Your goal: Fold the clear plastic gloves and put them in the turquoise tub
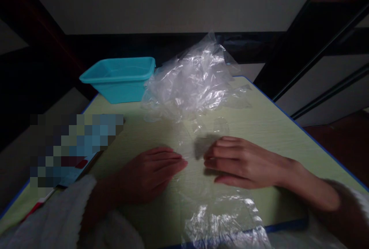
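A clear plastic bag [221, 218] lies flat over the near edge of the table, with its handle end pointing away from me. My left hand [155, 172] rests at the left edge of this bag, its fingers stretched out and side by side, with nothing gripped. On the other side, my right hand [242, 162] is just above the bag's upper part, its fingers curled downward; whatever lies under the fingertips is hidden. Beyond both hands sits a large heap of crumpled clear plastic bags [196, 79].
A turquoise plastic basin [123, 89] stands at the far left of the light wooden table [268, 126], which has a blue edge. Along the left side lies a flat printed item [83, 152], mostly blurred out. Pale panels with dark frames stand behind the table.
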Demonstrator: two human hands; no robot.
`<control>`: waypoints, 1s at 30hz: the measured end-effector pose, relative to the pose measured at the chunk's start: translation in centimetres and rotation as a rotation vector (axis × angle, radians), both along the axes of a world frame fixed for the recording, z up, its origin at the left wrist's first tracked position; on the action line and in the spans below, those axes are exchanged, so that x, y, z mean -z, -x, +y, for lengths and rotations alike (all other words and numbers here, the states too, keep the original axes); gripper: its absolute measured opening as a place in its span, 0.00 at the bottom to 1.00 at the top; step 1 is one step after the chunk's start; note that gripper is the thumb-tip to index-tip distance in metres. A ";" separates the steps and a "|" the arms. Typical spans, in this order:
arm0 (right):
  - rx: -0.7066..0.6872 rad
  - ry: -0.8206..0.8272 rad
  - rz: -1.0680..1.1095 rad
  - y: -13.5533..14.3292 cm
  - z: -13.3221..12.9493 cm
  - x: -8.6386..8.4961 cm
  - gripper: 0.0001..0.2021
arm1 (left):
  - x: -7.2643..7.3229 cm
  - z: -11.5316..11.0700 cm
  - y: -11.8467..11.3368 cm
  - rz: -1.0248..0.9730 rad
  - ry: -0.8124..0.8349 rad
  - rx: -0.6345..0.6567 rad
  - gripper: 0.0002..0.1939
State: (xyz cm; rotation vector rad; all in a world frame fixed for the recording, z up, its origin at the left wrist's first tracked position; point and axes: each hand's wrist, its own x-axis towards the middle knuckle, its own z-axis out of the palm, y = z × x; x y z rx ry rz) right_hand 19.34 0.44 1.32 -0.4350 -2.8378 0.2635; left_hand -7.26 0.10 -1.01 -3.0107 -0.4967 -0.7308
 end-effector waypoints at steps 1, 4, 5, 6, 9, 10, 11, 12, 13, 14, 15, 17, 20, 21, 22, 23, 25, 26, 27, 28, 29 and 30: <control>-0.025 -0.012 0.014 -0.2 -0.5 0.1 0.17 | 0.0 0.0 -0.1 -0.010 0.002 0.005 0.14; -0.100 -0.010 0.010 -1.3 -2.0 0.4 0.25 | 0.0 0.0 -0.3 -0.031 0.025 -0.002 0.14; -0.134 0.005 -0.012 -1.8 -2.5 0.4 0.28 | 0.0 0.0 -0.4 -0.033 0.034 -0.008 0.14; -0.159 0.022 -0.050 -2.4 -3.0 0.4 0.30 | -0.1 0.0 -0.4 -0.029 0.045 -0.014 0.14; -0.183 0.071 -0.134 -3.7 -4.2 0.3 0.31 | -0.2 0.1 -0.7 -0.023 0.056 -0.023 0.14; -0.176 0.086 -0.136 -4.0 -4.4 0.2 0.31 | -0.3 0.1 -0.8 -0.023 0.053 -0.026 0.14; -0.166 0.102 -0.133 -4.1 -4.7 0.2 0.31 | -0.3 0.1 -0.8 -0.025 0.049 -0.030 0.14; -0.158 0.119 -0.132 -4.2 -4.8 0.1 0.31 | -0.3 0.1 -0.9 -0.026 0.047 -0.036 0.14; -0.151 0.136 -0.138 -4.2 -4.9 0.0 0.32 | -0.3 0.1 -0.9 -0.025 0.046 -0.042 0.14; -0.150 0.146 -0.151 -4.1 -4.9 0.0 0.32 | -0.3 0.0 -1.0 -0.023 0.050 -0.049 0.13; -0.153 0.147 -0.169 -4.0 -4.9 -0.1 0.32 | -0.2 0.0 -1.0 -0.022 0.053 -0.054 0.13; -0.162 0.118 -0.205 -3.8 -4.9 -0.1 0.31 | -0.2 0.0 -1.1 -0.021 0.063 -0.053 0.13; -0.159 0.021 -0.202 -3.4 -5.1 0.2 0.25 | -0.2 0.0 -1.1 -0.021 0.076 -0.045 0.13; -0.141 -0.012 -0.169 -3.3 -5.3 0.3 0.23 | -0.2 0.0 -1.1 -0.021 0.079 -0.044 0.13; -0.118 -0.042 -0.122 -3.2 -5.4 0.5 0.21 | -0.1 0.0 -1.0 -0.020 0.084 -0.045 0.13; -0.090 -0.067 -0.073 -3.1 -5.6 0.6 0.19 | 0.0 0.0 -1.0 -0.020 0.092 -0.043 0.13; -0.033 -0.097 0.010 -3.1 -5.6 0.9 0.17 | 0.1 0.0 -0.8 -0.033 0.117 -0.037 0.13; -0.016 -0.095 0.035 -3.1 -5.5 0.9 0.17 | 0.2 0.0 -0.7 -0.044 0.136 -0.037 0.14; -0.006 -0.082 0.055 -3.1 -5.2 0.9 0.17 | 0.2 0.0 -0.6 -0.058 0.156 -0.044 0.14; -0.002 -0.059 0.072 -3.1 -4.9 0.9 0.17 | 0.3 -0.1 -0.5 -0.072 0.176 -0.062 0.15; -0.001 -0.031 0.086 -3.2 -4.6 0.9 0.18 | 0.3 -0.1 -0.5 -0.082 0.193 -0.086 0.16; 0.003 -0.007 0.103 -3.2 -4.3 0.9 0.19 | 0.3 -0.2 -0.4 -0.089 0.208 -0.115 0.17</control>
